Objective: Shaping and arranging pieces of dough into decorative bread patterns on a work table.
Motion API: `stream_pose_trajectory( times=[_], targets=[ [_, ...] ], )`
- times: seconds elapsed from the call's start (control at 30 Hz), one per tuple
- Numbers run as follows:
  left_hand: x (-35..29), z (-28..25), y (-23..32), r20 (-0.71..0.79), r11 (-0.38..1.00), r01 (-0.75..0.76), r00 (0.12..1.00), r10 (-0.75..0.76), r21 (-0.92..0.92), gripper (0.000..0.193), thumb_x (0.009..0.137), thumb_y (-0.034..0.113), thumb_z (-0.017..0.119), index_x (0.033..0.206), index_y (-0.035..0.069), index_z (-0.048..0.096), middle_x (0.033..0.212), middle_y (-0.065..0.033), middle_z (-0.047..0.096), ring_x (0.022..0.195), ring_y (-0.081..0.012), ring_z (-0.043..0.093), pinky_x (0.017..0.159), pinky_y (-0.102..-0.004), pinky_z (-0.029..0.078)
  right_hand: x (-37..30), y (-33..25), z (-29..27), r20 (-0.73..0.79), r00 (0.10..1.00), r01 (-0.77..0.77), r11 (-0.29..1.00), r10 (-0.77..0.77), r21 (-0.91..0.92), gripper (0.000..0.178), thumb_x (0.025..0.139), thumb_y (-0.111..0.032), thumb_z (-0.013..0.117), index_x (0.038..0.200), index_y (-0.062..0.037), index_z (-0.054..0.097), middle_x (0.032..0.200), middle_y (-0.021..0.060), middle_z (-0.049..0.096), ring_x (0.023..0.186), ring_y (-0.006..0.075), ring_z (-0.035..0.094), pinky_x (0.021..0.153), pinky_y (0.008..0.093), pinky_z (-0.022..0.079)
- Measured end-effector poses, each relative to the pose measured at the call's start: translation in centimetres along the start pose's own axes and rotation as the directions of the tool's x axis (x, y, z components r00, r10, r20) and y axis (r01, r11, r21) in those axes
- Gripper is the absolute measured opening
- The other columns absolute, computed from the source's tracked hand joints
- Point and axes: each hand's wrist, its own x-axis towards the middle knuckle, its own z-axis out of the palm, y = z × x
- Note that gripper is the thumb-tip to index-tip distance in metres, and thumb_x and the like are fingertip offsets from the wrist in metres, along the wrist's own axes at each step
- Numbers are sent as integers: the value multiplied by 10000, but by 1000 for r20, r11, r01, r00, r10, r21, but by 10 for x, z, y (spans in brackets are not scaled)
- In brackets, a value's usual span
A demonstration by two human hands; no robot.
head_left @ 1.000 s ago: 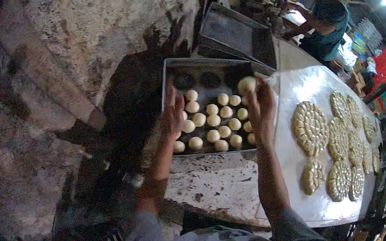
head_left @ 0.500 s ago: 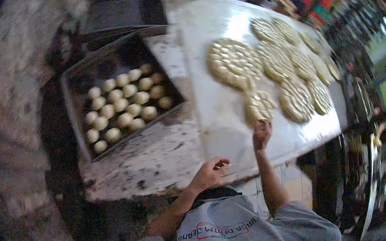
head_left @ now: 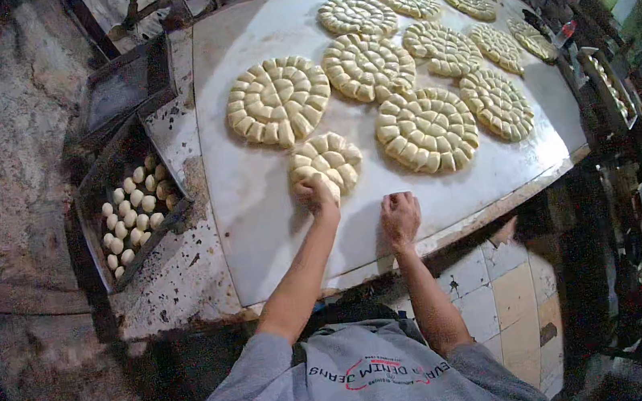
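My left hand [head_left: 317, 191] is at the near-left edge of a small, unfinished-looking dough round [head_left: 331, 152] made of pale pieces set in a ring. Its fingers are closed on a piece of dough there, partly hidden by the hand. To the right and nearer the front edge, my right hand [head_left: 400, 219] rests on the white tabletop [head_left: 268, 232] with curled fingers; anything under them is hidden. Just beyond lie a large dough round [head_left: 278, 101] on the left and another large dough round [head_left: 427, 130] on the right, both of concentric wedge-like pieces.
Several more dough rounds [head_left: 368, 66] spread toward the far right of the table. At the left edge, a dark metal tray [head_left: 105, 265] holds several dough balls [head_left: 134, 213]. Another dark tray [head_left: 120, 93] stands behind it. Shelving [head_left: 637, 199] runs along the right side.
My left hand has gone from the table's front edge to the small dough round. My right hand has left that round and come back near the front edge. The view has shifted.
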Motion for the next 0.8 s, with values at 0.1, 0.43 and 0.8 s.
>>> stream_pose_trajectory(
  times=[0.1,0.43,0.8],
  targets=[
    [9,-21,21,322,716,587,808,-493,-378,500,740,454,597,940,23,441,997,-183,489,972,-270,483,701,-372,456,10,10,2,19,999,49,999,-49,22,130,751,-217,606,737,-88,608,820,67,583,801,260,534,712,371,429],
    [-34,-163,93,741,619,-570,-25,-671,541,292,819,287,609,920,13,588,744,-49,598,655,-120,542,634,-263,465,20,21,23,59,970,236,972,-236,0,134,747,-228,615,732,-95,604,763,69,576,751,256,537,689,377,419],
    [-16,-235,50,566,970,123,824,17,-209,169,788,115,617,924,38,554,880,-37,593,816,-127,543,731,-272,439,-127,-108,5,591,645,70,808,-484,585,410,789,23,586,1186,-25,496,1069,99,586,1002,171,524,829,285,421]
  ],
)
